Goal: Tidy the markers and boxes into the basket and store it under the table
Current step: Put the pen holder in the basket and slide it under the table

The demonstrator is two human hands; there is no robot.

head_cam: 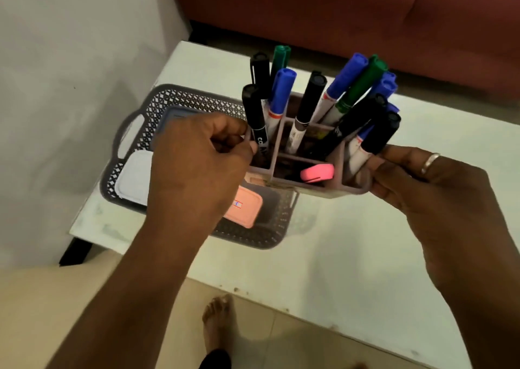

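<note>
I hold a pinkish divided marker holder (306,184) in the air above the right end of the grey lattice basket (168,101). My left hand (197,160) grips its left wall and my right hand (427,180) grips its right wall. Several black, blue and green markers (311,98) stand upright in its compartments, and a pink eraser (317,173) lies in the front one. Inside the basket lie a white box (132,177), a grey-blue box (174,114) and a salmon box (247,206), partly hidden by my left hand.
The basket sits on the left end of a white table (351,242), near its left edge. A red sofa (337,11) stands behind the table. My bare foot (216,320) rests on the tiled floor in front of it.
</note>
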